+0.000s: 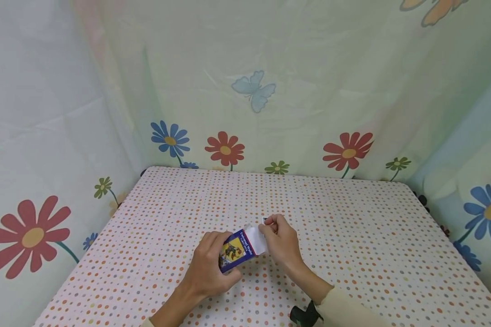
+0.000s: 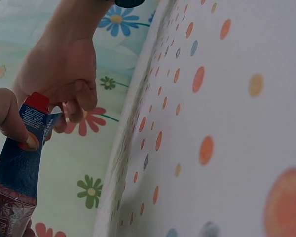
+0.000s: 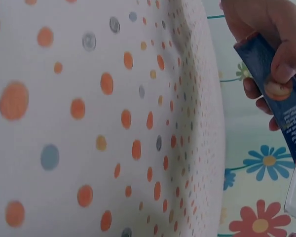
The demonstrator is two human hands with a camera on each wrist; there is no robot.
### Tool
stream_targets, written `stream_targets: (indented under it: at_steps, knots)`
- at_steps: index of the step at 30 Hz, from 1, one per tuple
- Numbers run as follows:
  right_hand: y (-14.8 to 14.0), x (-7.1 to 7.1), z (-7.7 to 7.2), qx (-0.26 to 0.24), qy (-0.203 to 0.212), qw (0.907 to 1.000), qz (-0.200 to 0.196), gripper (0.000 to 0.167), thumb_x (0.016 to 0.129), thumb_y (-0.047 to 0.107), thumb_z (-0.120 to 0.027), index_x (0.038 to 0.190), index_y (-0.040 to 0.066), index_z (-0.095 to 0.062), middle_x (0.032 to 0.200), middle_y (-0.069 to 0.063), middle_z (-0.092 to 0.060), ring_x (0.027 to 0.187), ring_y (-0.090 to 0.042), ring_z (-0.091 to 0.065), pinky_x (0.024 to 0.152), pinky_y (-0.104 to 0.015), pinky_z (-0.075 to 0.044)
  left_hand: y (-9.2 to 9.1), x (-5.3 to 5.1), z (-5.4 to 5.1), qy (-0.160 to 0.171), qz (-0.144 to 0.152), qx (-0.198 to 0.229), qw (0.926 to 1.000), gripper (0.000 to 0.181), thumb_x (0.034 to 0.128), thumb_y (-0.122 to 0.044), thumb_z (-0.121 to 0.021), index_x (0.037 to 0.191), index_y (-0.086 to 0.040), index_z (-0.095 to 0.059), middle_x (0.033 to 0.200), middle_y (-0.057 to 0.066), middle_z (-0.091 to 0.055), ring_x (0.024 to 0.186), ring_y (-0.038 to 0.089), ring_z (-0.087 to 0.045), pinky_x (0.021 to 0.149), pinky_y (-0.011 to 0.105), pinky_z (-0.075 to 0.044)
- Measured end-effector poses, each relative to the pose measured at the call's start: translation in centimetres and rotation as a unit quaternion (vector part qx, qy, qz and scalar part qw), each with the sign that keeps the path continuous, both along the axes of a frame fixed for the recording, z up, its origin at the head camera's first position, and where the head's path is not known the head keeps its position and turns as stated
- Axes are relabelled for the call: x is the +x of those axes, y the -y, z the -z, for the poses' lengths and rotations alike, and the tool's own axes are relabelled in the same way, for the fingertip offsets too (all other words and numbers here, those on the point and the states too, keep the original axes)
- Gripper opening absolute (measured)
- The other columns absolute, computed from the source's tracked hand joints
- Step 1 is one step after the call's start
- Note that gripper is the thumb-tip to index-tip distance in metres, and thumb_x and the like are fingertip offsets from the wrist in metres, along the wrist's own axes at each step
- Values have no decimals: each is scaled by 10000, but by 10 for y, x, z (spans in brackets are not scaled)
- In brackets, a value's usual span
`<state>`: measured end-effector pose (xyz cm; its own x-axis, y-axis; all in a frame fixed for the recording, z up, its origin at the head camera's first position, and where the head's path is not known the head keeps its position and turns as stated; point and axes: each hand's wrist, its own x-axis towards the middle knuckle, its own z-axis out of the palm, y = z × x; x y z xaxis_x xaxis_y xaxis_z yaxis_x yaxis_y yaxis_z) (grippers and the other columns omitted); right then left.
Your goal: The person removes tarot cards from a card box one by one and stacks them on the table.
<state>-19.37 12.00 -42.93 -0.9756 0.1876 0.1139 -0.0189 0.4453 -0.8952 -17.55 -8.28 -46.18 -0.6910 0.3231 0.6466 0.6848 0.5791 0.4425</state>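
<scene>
My left hand (image 1: pixel 210 263) grips a blue tarot card box (image 1: pixel 233 251) with a yellow picture on its front, tilted above the table. "Universal Waite" can be read on the box, and its white top flap (image 1: pixel 255 240) stands open. At that open end my right hand (image 1: pixel 282 240) has its thumb and fingers pinched together. A small white-edged card corner (image 1: pixel 264 220) shows beyond those fingertips; the rest is hidden. The left wrist view shows the box's dark side (image 2: pixel 27 148) and the right hand (image 2: pixel 59 74) close to its red-edged top. The left thumb presses the side in the right wrist view.
A table (image 1: pixel 331 218) with a dotted cloth lies under both hands. Behind it and at the sides hang curtains (image 1: pixel 303 91) printed with flowers and butterflies. A dark strap piece (image 1: pixel 304 314) sits by the right wrist.
</scene>
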Motion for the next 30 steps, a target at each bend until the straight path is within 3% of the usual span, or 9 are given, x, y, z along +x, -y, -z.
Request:
stream_targets:
  at_steps: [14,23,30]
  knots:
    - [7,16,-3,-216,-307,9988,-309,153,895,173,-705,976,100,-597,668,-9,-465,525,-114,-405,464,-222,-331,0,0,1,-52,-10,43,10000,649,593,-257,-726,1214,-89,-642,1008,-41,-606,857,78,-508,667,184,-488]
    - [9,20,-3,-360,-188,9985,-367,166,869,188,-744,924,92,-621,741,-28,-578,599,-135,-481,488,-229,-390,1,0,3,-99,-34,43,9999,642,596,-254,-711,1214,-93,-643,1015,-41,-607,864,79,-507,679,190,-485]
    - [12,25,-1,-491,-78,9982,-327,156,867,186,-752,887,104,-621,708,-15,-567,595,-133,-473,493,-225,-378,0,0,2,-163,-3,94,9998,637,592,-252,-703,1206,-93,-650,1007,-44,-607,857,73,-504,670,183,-479]
